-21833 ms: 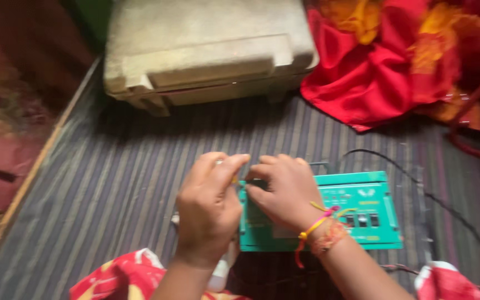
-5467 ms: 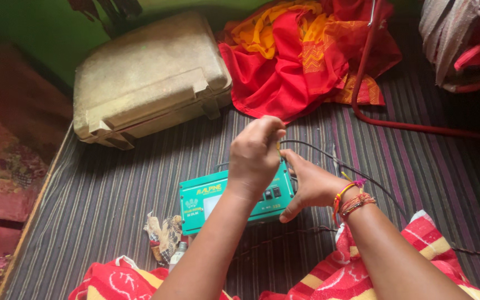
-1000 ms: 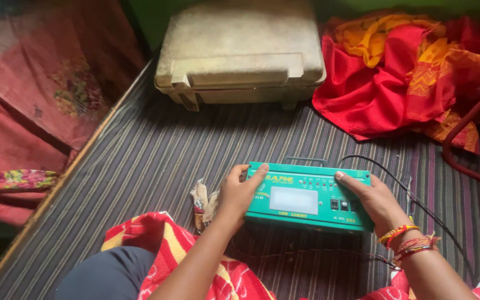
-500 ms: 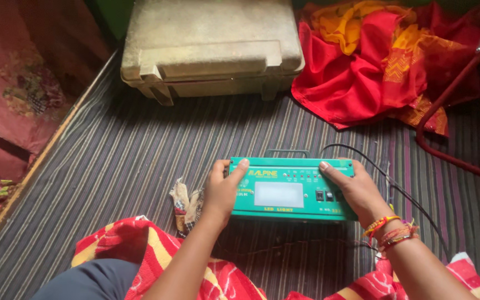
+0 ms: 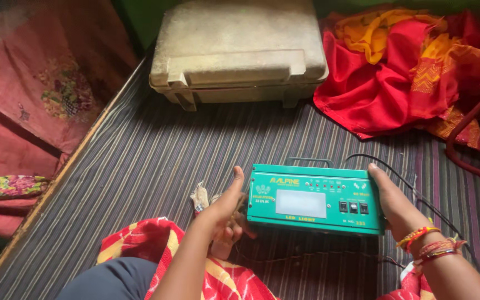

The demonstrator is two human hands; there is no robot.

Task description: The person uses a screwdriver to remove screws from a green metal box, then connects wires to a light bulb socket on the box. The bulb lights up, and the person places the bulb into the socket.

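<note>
Far out past the left hand lies a pink cloth with flowers, and it is well away from the work. The left hand sits at the left end of the green box, thumb up along the edge and fingers curled low by the bottom corner. It touches the box, but the fingers are partly hidden, so I cannot tell how tight they hold. Just beside that hand lies a small bundle of wire ends on the striped mat. The green box stands between the two hands, close to the person's knees, with its front face and pale window looking up at the camera. The right hand lies flat against the right end, fingers pointing up. So the hands are apart, one pressing on each end of the box. To hold it well, I think both hands should push in evenly and keep the box level, so it does not tip or slide. A thin black wire loops around behind the right hand, and it is best not to tug it. Up ahead of the hands sits a dirty cream case, and beyond the right hand lies a heap of red and yellow cloth.
</note>
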